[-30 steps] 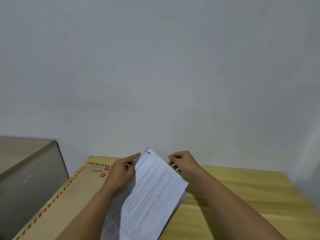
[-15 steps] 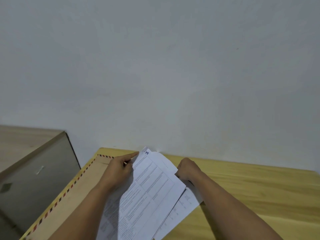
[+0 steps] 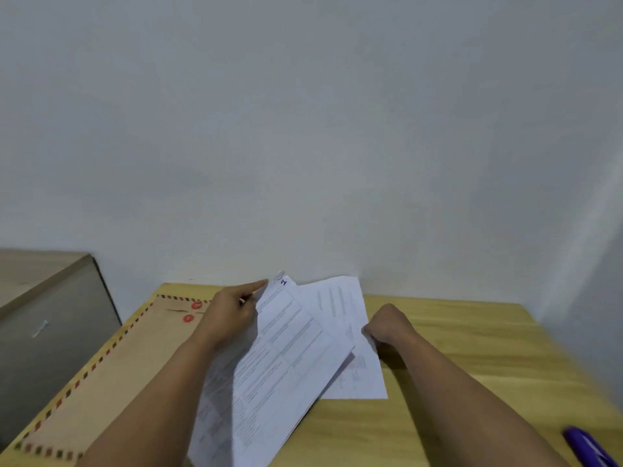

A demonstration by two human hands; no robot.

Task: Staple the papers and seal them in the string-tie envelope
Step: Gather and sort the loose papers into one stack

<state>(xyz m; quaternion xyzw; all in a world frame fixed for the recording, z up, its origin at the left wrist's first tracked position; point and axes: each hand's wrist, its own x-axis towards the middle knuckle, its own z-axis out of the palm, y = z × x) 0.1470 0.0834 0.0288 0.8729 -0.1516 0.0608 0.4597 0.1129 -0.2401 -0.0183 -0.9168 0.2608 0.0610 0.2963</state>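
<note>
Pinching the top edge of the printed sheets (image 3: 286,358), L hand (image 3: 229,318) has thumb and fingers closed on the stack near its 11 o'clock corner, index finger stretched along the edge toward a small blue mark. Sheets lifted and tilted, lower end running off frame at 6 o'clock. R hand (image 3: 387,326) closed on the right edge of a single sheet (image 3: 347,308), which lies flat on the wooden table (image 3: 472,348), fanned out toward 1 o'clock, partly under the stack. String-tie envelope (image 3: 111,372) flat on table at 9 o'clock of the hands, brown w/ red-and-dark striped border, two red button discs (image 3: 192,311) near its far end; part of it hidden under L forearm. Flap state not readable; can't tell if anything is inside. Purple object (image 3: 586,446) at 4 o'clock, frame edge, blurred. Grey cabinet (image 3: 50,332) at 9 o'clock, beside table. Plain wall (image 3: 303,129) behind.
</note>
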